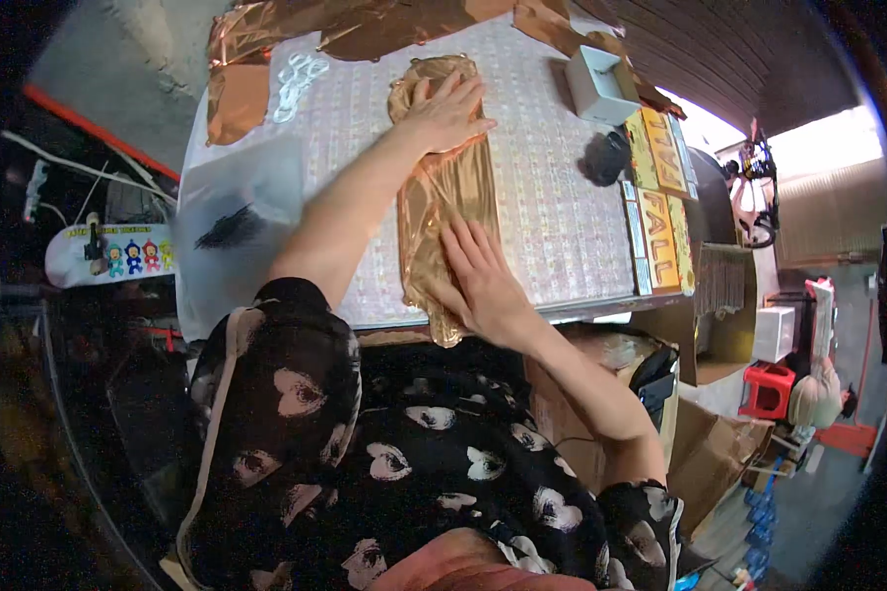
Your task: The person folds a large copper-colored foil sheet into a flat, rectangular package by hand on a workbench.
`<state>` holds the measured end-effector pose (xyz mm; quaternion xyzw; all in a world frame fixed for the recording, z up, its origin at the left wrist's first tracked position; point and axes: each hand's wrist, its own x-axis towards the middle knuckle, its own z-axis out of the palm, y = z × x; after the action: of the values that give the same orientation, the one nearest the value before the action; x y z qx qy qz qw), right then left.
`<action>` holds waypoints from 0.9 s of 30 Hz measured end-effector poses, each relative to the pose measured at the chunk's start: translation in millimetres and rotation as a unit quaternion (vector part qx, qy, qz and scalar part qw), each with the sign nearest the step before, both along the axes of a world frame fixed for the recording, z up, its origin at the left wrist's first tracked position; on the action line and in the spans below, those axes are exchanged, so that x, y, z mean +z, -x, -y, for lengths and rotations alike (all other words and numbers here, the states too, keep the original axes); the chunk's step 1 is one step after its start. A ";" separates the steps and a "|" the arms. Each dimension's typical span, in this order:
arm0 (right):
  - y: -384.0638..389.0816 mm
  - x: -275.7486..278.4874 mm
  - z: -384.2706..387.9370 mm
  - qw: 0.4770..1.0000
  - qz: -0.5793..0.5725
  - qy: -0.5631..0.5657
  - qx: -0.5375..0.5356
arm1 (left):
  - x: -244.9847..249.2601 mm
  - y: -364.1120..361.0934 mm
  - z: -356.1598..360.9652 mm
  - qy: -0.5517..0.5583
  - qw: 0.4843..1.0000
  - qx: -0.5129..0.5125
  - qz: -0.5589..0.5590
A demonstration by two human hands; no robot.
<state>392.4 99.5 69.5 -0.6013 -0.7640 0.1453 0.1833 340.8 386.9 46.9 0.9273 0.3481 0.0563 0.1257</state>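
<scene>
A shiny rose-gold foil balloon (469, 192) lies flat and folded into a long strip on the patterned tabletop, and its narrow tail hangs over the front edge. Across its far end rests my left hand (447, 114), palm down with the fingers spread. My right hand (490, 288) lies flat on the near part of the foil, fingers stretched out and pointing away from me. Both palms press on the balloon without gripping it. The foil beneath them is hidden.
More rose-gold foil (404, 34) lines the table's far edge, near white string (298, 84). A clear plastic bag (251, 187) with something black lies left. A white box (601, 87), a black bundle (604, 158) and yellow "FALL" packs (657, 236) sit right.
</scene>
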 end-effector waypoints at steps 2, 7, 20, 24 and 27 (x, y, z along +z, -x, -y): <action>-5.5 36.2 -1.6 0.997 -0.050 0.045 0.028 | -4.3 -1.9 -2.2 0.000 1.000 -0.006 -0.009; -7.2 29.8 -70.4 0.989 -0.124 0.005 -0.085 | 0.8 -1.7 1.9 0.008 1.000 -0.002 0.017; 7.4 -29.6 -89.8 0.981 0.098 -0.129 -0.107 | 8.6 5.0 -17.1 0.057 0.998 -0.018 0.036; 6.0 -34.9 -89.5 0.980 0.102 -0.128 -0.115 | 7.4 33.6 -67.1 -0.034 0.940 0.012 0.339; 6.8 -34.8 -89.3 0.980 0.102 -0.122 -0.119 | 30.2 76.3 -73.1 0.022 0.957 0.204 0.204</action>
<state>385.6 188.8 34.7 -0.6727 -0.7137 -0.0333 0.1925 264.6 460.0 77.1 0.8026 0.4977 0.2610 0.1999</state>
